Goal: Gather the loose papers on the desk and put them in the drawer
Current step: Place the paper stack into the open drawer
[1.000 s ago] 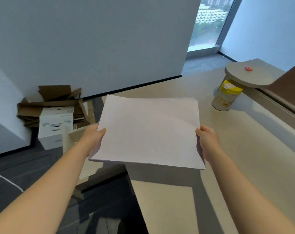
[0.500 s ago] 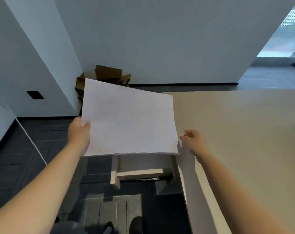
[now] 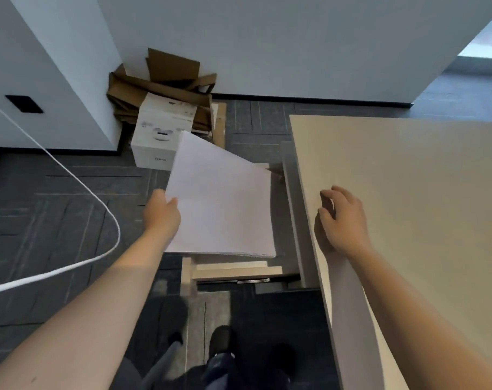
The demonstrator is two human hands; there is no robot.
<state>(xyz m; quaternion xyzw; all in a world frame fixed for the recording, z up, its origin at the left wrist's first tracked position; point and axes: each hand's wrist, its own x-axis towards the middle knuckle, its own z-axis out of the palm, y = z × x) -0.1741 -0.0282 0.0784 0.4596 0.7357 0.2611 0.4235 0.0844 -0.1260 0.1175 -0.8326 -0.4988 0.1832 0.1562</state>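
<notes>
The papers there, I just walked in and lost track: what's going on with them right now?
A person is holding a stack of papers in the left hand, gripping its left edge. The stack hangs tilted above the open drawer that is pulled out beside the desk, so it is not in the drawer yet. The right hand holds nothing and rests on the desk's edge. Cardboard boxes are piled in the corner beyond.
</notes>
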